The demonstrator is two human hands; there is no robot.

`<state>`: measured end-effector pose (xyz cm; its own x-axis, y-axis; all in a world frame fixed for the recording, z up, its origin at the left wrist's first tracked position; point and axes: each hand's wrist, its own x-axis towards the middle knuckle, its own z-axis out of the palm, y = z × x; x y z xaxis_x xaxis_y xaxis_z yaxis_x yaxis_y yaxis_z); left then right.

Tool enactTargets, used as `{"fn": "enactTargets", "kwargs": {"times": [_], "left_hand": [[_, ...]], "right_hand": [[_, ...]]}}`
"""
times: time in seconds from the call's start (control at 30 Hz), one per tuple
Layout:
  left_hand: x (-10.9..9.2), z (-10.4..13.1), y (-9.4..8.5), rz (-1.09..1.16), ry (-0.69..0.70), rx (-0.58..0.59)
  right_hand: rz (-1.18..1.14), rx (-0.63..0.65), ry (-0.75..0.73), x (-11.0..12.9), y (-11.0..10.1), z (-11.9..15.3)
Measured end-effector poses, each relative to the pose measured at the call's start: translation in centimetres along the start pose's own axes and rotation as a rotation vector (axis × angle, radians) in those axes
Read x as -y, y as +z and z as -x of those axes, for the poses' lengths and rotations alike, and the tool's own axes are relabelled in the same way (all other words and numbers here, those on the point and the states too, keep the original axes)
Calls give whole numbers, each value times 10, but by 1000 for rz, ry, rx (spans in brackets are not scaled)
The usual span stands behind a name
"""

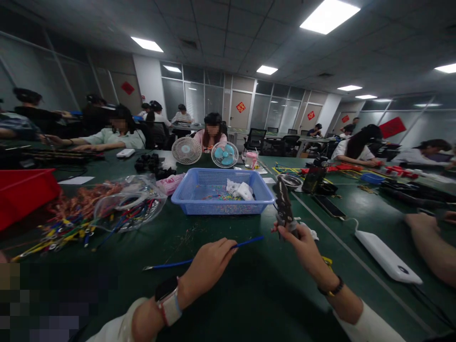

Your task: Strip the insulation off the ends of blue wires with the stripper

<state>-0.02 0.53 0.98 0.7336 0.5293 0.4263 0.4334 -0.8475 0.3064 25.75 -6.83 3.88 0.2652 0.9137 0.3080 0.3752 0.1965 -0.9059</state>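
A blue wire (171, 264) runs through the closed fingers of my left hand (210, 261), above the green table. One end, with a metal terminal, points left; the other sticks out to the right of my fingertips. My right hand (301, 240) is closed around the grey handles of a wire stripper (284, 202), whose dark jaws point up. The tool and the wire are apart. Just beyond my hands is a blue plastic basket (223, 207) with small colourful bits and crumpled white plastic in it.
Bundled wires with bare copper ends (85, 204) and a clear plastic bag (133, 202) lie left, beside a red bin (26, 194). Two small fans (187, 151) stand beyond the basket. A white power bank (386, 256) lies right, near another person's arm (432, 242).
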Motion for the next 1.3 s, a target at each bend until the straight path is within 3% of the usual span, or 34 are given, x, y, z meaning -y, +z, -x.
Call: {"fn": "enactTargets", "kwargs": {"times": [0.17, 0.47, 0.73, 0.87, 0.97, 1.03, 1.2, 1.3], "left_hand": [[-3, 9, -1, -41, -19, 0], [-3, 10, 1, -101, 19, 81], [1, 13, 5, -186, 42, 186], [-4, 18, -7, -143, -16, 186], [-6, 38, -29, -140, -87, 154], [1, 63, -47, -218, -205, 92], [44, 143, -72, -589, -633, -6], [63, 176, -76, -616, -757, 62]], "right_hand": [[-31, 103, -109, 5, 15, -10], [101, 62, -177, -38, 14, -9], [257, 196, -219, -32, 22, -5], [288, 199, -211, -32, 24, -4], [281, 205, -195, -35, 23, -3], [278, 216, -184, -37, 22, -2], [263, 258, -182, -36, 25, 0], [260, 285, -186, -34, 27, 1]]}}
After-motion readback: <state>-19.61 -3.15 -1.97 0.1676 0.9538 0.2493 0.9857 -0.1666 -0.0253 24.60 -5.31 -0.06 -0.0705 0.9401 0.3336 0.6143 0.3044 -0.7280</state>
